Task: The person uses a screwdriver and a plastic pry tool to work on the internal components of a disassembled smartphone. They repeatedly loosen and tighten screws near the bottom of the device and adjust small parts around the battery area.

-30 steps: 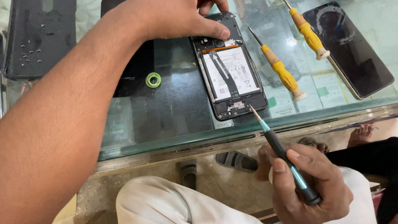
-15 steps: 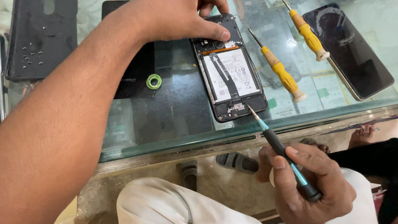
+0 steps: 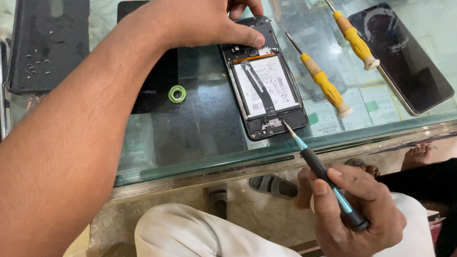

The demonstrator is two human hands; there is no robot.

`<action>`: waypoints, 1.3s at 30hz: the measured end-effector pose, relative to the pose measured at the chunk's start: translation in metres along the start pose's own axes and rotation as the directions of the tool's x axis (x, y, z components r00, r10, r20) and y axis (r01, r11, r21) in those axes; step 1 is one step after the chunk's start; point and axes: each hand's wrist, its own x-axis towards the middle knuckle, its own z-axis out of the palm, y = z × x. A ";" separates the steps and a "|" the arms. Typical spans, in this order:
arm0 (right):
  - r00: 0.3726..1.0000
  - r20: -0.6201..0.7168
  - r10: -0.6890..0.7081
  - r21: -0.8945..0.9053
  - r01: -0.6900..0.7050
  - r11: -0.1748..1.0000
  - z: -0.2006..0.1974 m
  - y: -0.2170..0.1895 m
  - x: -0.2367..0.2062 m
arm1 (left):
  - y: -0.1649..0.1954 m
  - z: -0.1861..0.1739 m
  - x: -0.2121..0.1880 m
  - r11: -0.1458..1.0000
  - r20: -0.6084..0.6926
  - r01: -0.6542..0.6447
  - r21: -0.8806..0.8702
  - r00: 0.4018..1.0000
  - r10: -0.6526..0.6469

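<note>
Two hands at work: left hand (image 3: 208,12) pins the top of the opened phone (image 3: 263,83) flat on the glass table (image 3: 207,143), fingers pressed down. Right hand (image 3: 353,218) grips a black screwdriver (image 3: 321,172), tip touching the phone's lower edge. Two yellow screwdrivers (image 3: 321,79) lie just beside.

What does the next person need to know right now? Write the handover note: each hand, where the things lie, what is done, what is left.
Left hand: pressing down the top end of the opened phone on the glass counter.
Right hand: gripping the black and blue screwdriver, tip at the phone's bottom edge.
Nearby: two yellow screwdrivers lie right of the phone, a second dark phone beyond them, a green ring to the left.
Done: back cover off, battery exposed.
Left: the work at the bottom end, where the tip sits.
</note>
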 end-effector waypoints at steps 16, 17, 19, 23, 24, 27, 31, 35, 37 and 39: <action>0.998 -0.022 -0.055 -0.011 0.055 0.998 0.001 0.007 -0.003 | -0.001 0.000 0.000 1.000 0.004 0.002 0.012 1.000 -0.002; 0.998 -0.014 -0.059 -0.020 0.059 0.998 0.001 0.007 -0.003 | 0.000 0.000 0.000 1.000 0.007 0.001 0.012 1.000 -0.001; 0.999 -0.004 -0.048 -0.005 0.048 0.999 0.002 0.007 -0.003 | 0.000 0.001 -0.001 1.000 0.012 0.018 0.009 1.000 -0.019; 1.000 0.010 -0.014 0.090 0.013 0.996 0.005 0.009 -0.005 | 0.000 -0.001 -0.001 1.000 0.000 -0.021 -0.016 1.000 0.021; 1.000 0.004 -0.016 0.108 0.016 0.994 0.006 0.011 -0.005 | 0.000 -0.001 0.000 1.000 0.000 -0.025 -0.010 1.000 0.025; 1.000 0.000 -0.028 0.161 0.027 0.987 0.008 0.016 -0.007 | 0.000 0.000 -0.001 1.000 0.004 -0.006 -0.004 1.000 0.006; 0.994 -0.009 -0.111 0.046 0.111 0.993 0.012 0.021 -0.005 | 0.000 0.000 -0.001 1.000 -0.001 0.014 0.021 1.000 -0.014; 0.992 -0.014 -0.126 0.015 0.126 0.992 0.013 0.018 -0.003 | 0.000 0.001 -0.001 1.000 -0.007 0.008 0.009 1.000 -0.008; 0.993 0.004 -0.119 -0.005 0.119 0.993 0.011 0.014 0.000 | 0.000 0.000 -0.001 1.000 -0.006 0.001 0.005 1.000 -0.001; 0.995 0.029 -0.096 -0.026 0.097 0.995 0.007 0.009 0.002 | 0.000 0.001 -0.001 1.000 -0.001 0.001 0.000 1.000 -0.001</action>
